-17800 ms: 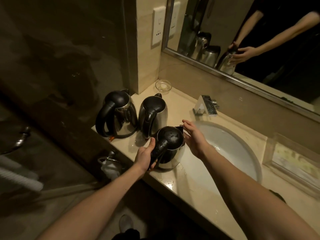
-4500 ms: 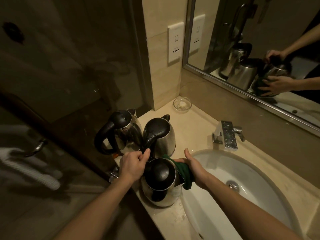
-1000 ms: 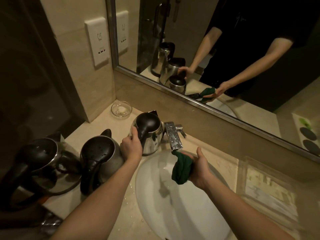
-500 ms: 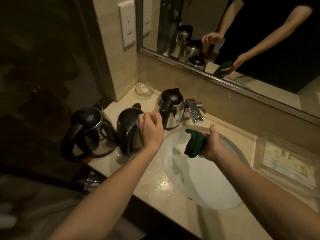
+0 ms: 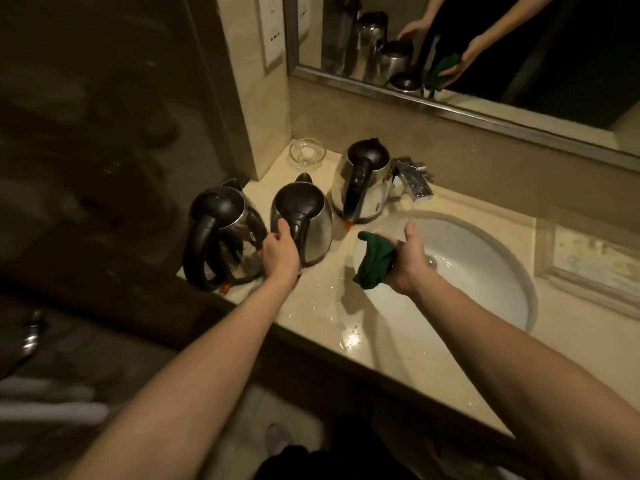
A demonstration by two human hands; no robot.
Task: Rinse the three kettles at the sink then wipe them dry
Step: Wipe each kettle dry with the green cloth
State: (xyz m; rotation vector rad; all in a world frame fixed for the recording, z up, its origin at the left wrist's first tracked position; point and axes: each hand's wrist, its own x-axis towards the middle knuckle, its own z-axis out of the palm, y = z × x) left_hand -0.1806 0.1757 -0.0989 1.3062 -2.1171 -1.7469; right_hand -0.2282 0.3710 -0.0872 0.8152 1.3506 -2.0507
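1. Three kettles stand upright on the counter (image 5: 311, 306) left of the sink (image 5: 485, 271): the left kettle (image 5: 221, 233) at the counter's edge, the middle kettle (image 5: 304, 220) just beside it, and the far kettle (image 5: 365, 183) near the tap (image 5: 414, 180).
2. The left hand (image 5: 278, 252) is curled around the middle kettle's black handle; the kettle rests on the counter.
3. The right hand (image 5: 407, 259) is closed on a bunched green cloth (image 5: 374, 259), held over the sink's left rim, thumb raised.
4. A small glass dish (image 5: 307, 154) sits in the back corner.
5. Water drops glisten on the counter in front of the kettles.
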